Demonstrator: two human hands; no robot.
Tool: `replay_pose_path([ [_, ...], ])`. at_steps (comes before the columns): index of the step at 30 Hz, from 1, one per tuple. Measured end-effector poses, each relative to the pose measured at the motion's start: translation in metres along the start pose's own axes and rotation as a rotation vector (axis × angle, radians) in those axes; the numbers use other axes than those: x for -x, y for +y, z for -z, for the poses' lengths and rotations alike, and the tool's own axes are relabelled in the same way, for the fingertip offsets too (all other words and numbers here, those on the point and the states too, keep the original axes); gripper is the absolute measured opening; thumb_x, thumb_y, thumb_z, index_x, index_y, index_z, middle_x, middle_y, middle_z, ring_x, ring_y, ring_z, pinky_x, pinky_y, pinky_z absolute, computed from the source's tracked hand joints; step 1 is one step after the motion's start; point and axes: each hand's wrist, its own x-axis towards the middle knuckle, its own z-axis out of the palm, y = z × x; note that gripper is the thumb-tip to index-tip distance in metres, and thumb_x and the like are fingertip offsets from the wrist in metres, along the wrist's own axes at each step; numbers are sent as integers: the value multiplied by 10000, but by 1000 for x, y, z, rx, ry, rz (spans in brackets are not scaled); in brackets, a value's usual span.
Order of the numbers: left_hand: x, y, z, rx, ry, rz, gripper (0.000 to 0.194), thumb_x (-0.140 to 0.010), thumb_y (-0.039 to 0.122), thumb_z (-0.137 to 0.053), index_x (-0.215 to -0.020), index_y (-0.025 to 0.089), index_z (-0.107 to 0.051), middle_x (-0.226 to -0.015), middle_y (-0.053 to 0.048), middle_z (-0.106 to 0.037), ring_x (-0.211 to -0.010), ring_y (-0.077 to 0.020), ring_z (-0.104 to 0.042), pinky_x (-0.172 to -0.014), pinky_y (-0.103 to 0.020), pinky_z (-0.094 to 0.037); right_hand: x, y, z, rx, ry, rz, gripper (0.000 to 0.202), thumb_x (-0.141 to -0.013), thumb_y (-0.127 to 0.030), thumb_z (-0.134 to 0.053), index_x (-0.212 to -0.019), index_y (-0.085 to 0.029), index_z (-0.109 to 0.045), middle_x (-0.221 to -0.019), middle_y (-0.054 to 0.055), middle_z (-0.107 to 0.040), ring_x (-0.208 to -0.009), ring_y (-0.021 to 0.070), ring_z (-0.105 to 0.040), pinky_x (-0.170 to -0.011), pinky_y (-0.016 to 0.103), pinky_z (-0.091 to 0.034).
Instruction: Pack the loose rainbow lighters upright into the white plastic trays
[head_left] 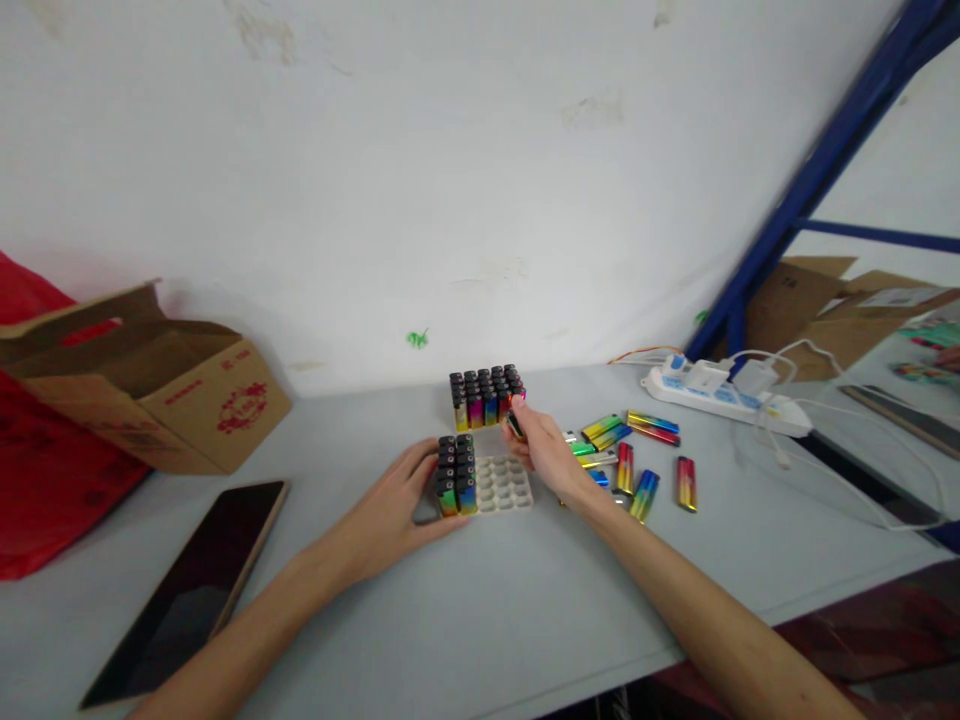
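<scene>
A pale tray (504, 490) with round pockets lies on the table, its left columns filled with upright black-topped lighters (457, 475). My left hand (409, 500) is closed round the tray's left end, thumb along the front and fingers at the back. Over the tray's far right corner, my right hand (544, 450) pinches a lighter (514, 425), whose dark top shows between the fingers. Just behind stands a full block of upright coloured lighters (487, 395). To the right, several loose lighters (625, 467) lie scattered, partly hidden by my right hand.
An opened cardboard box (172, 400) and a red bag (60, 480) are at the left, with a dark-screened tablet (195, 580) before them. A white power strip (727, 395) with plugs and cables lies right. A blue metal frame (802, 180) rises there.
</scene>
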Motion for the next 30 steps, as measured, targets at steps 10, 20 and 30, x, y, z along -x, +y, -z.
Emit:
replay_pose_path([
  [10,-1,4,-1,-10,-19,29,799,-1168,796,-839,-1723,233,-727,-1832,-200,-733,-1704,-453,-729,-1515,-625,-577,-1,8,8,305,-52,272,421,-1187,-707,-754,-1179,-287,-749,-974,26,-788,-946,272,-764,-914,403,-621],
  [20,-1,4,-1,-10,-30,47,813,-1149,821,-848,-1696,226,-758,-1838,-209,-733,-1709,-463,-720,-1512,-639,-574,1,10,5,443,-111,363,184,-1225,-495,-690,-1270,-321,-650,-1001,36,-871,-917,303,-820,-907,411,-613],
  [30,-1,0,-3,-18,3,37,809,-1129,850,-853,-1691,273,-778,-1813,-164,-765,-1688,-450,-741,-1494,-614,-603,-3,9,16,566,-219,377,145,-1253,-411,-705,-1358,-322,-658,-1083,52,-887,-1002,318,-854,-957,416,-642],
])
